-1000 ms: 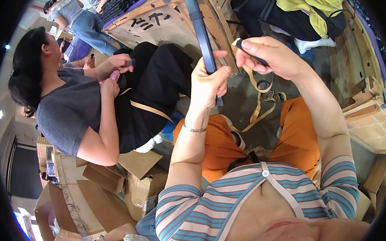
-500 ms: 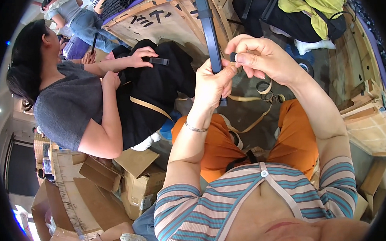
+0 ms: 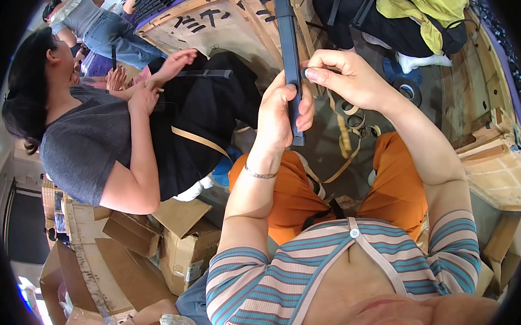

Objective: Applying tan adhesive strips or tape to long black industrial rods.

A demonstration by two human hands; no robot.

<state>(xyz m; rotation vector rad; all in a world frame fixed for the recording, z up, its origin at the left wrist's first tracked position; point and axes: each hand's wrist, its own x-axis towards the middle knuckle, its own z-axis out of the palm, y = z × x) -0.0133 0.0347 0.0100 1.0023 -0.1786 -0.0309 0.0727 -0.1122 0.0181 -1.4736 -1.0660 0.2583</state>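
Note:
My left hand is wrapped round the lower part of a long dark blue-grey bar, which stands nearly upright in front of me and runs out of the top of the picture. My right hand is closed in a pinch beside it. A small dark piece sits at the pinched thumb and fingertips, touching or very near the bar's right side. Its exact kind is too small to make out. Under the right hand hangs a thin yellowish strip, curling down between my knees.
Several tape-like rings lie on the floor ahead, with a black tape roll further right. At left a seated person has a dark bar on the lap. Cardboard boxes stand lower left; wooden crates are at right.
My right hand has moved slightly left toward the bar, and the yellowish strip has dropped from between my hands. The person at left has let go of the dark bar on the lap.

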